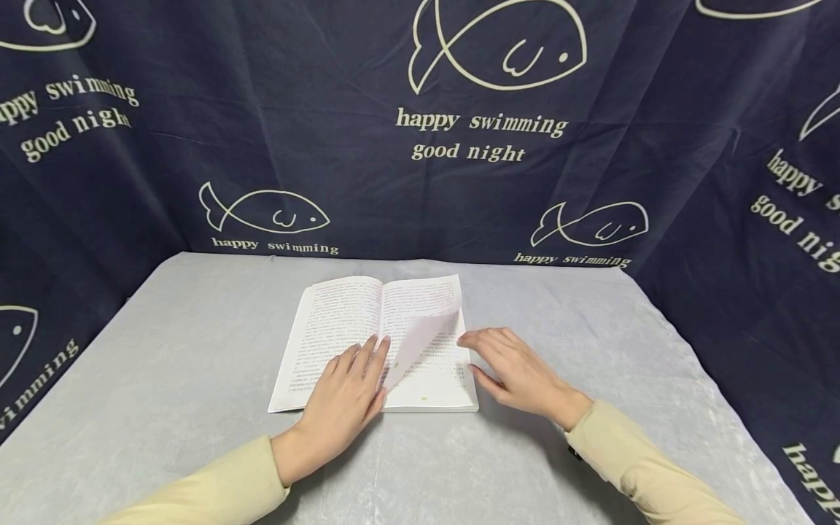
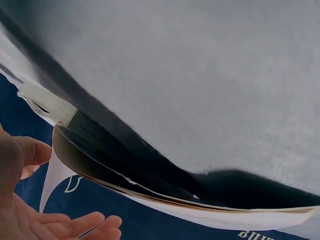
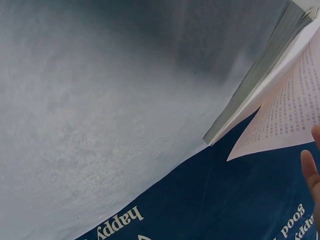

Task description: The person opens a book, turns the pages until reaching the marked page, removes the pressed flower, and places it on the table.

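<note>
An open book (image 1: pixel 341 313) with printed pages lies on the table. My left hand (image 1: pixel 344 401) rests on the left page beside the spine, fingers extended and thumb towards the fold. On the right side a single page (image 1: pixel 420 346) stands partly lifted, its lower part curling over towards the left hand. My right hand (image 1: pixel 528 372) is at the book's right edge with fingers slightly bent and thumb apart. In the right wrist view, the fingertips (image 3: pixel 309 165) show just beside the raised page (image 3: pixel 285 115), pinching nothing. The left wrist view has the left hand (image 2: pixel 25 190) by the book's lower edge.
A pale grey cloth (image 1: pixel 216 328) covers the table. Dark blue curtains (image 1: pixel 367 146) with fish drawings and lettering stand behind it and along both sides. Light yellow sleeves (image 1: pixel 216 488) cover both forearms.
</note>
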A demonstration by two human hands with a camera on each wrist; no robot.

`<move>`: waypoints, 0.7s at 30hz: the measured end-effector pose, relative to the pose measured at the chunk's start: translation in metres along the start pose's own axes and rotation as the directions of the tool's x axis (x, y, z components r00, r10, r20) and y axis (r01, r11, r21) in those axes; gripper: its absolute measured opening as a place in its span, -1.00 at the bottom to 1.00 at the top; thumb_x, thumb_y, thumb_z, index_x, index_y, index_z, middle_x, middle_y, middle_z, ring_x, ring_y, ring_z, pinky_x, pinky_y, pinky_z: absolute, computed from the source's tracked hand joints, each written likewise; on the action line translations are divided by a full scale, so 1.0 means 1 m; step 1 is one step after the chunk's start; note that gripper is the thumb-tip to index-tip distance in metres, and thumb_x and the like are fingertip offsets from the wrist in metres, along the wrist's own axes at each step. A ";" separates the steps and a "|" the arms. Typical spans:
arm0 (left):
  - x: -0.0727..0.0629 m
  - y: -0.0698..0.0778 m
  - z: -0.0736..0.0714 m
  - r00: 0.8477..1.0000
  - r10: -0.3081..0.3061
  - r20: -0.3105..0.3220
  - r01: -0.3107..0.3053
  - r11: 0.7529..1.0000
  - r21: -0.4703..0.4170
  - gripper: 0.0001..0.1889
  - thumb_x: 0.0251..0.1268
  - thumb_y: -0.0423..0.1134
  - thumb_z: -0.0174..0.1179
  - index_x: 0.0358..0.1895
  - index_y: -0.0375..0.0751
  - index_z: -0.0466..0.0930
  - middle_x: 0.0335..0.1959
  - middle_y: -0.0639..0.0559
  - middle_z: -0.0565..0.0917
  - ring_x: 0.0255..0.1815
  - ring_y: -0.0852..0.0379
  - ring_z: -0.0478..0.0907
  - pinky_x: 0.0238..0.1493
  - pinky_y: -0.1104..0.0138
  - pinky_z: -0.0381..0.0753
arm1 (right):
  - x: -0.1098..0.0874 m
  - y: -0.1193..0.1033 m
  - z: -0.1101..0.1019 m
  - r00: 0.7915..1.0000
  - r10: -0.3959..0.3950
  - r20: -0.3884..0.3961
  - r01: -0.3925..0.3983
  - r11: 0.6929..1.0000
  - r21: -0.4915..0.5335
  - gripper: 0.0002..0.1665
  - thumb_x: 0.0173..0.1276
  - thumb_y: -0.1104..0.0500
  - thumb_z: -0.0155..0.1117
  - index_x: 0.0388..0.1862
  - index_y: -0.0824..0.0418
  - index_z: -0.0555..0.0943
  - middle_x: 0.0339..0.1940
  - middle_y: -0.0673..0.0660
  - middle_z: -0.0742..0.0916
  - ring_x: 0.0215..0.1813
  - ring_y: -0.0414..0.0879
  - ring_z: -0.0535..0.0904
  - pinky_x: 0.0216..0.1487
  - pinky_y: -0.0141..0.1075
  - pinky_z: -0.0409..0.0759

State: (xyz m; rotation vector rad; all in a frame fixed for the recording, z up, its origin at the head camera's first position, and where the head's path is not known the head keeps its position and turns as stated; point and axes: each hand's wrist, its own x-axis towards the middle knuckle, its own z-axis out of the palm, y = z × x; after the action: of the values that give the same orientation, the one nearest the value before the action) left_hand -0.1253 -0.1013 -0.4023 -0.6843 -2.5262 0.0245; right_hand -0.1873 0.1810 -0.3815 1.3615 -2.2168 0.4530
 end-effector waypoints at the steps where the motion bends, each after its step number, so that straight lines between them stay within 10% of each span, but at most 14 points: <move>1: 0.000 0.000 0.000 1.000 0.001 -0.005 -0.001 1.000 0.000 -0.30 0.19 -0.05 0.06 0.36 -0.30 0.10 0.22 -0.23 0.40 0.07 -0.13 0.45 -0.04 0.11 0.49 | 0.000 0.000 0.000 1.000 0.003 0.009 -0.003 1.000 0.003 -0.63 0.18 0.20 0.12 -0.01 0.25 0.51 -0.05 0.01 0.61 0.04 -0.13 0.50 0.08 -0.31 0.35; 21: 0.002 -0.002 -0.001 0.995 -0.006 -0.101 0.005 1.000 -0.017 -0.07 -0.08 -0.10 0.29 0.42 -0.14 0.01 0.44 -0.22 0.02 0.33 -0.28 0.15 0.11 0.01 0.36 | -0.009 -0.006 0.008 0.982 0.018 0.186 -0.018 1.000 -0.001 -0.63 0.14 0.17 0.24 -0.04 0.18 0.50 -0.07 -0.03 0.61 0.01 -0.16 0.50 0.07 -0.29 0.39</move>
State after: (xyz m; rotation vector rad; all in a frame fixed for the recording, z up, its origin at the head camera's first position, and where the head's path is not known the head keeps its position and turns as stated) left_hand -0.1272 -0.1018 -0.3998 -0.6684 -2.4338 -0.0324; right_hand -0.1809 0.1804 -0.3930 1.4367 -2.3802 0.3447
